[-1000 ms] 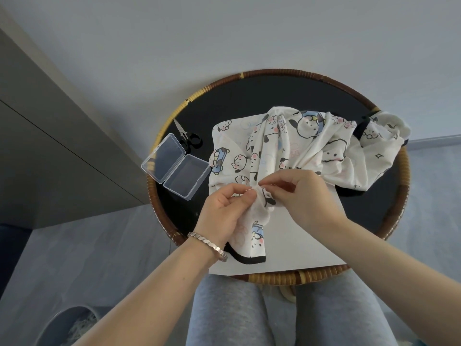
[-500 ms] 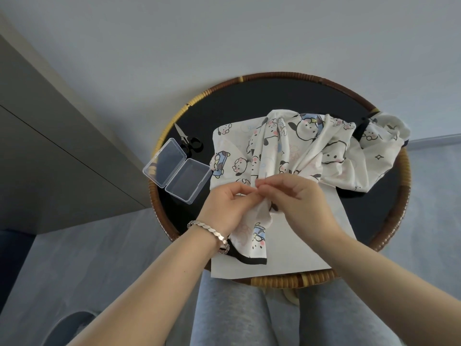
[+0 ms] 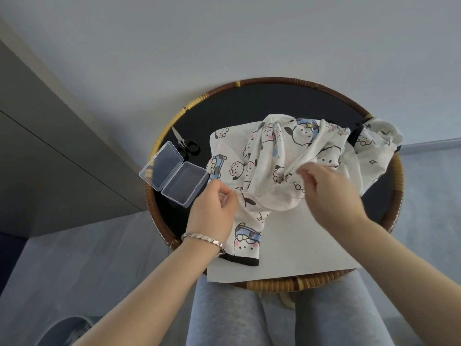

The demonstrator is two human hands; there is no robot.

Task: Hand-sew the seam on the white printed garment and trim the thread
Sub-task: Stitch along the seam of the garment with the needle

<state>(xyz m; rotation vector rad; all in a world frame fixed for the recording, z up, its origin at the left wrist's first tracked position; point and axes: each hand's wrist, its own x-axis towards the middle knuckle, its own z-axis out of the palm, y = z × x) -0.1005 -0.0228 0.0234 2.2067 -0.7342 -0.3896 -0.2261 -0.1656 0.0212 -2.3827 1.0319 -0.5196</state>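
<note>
The white garment (image 3: 282, 156) printed with cartoon dogs lies bunched across a round black table with a woven rim (image 3: 396, 186). My left hand (image 3: 212, 211), with a silver bracelet on its wrist, pinches the cloth's edge near the table's middle. My right hand (image 3: 329, 193) pinches a fold of the cloth further right, and the fabric is stretched between both hands. A black-trimmed hem (image 3: 240, 259) hangs toward me. Small black-handled scissors (image 3: 185, 144) lie at the table's left. No needle or thread shows clearly.
An open clear plastic box (image 3: 173, 173) sits at the left rim beside the scissors. A white sheet (image 3: 294, 245) lies under the garment at the near edge. My grey-clad legs are below the table. A grey bin (image 3: 62, 332) stands at the lower left.
My hands were pinching the cloth close together; now they have drawn apart, the right hand moving right and up, so the fabric is pulled taut between them.
</note>
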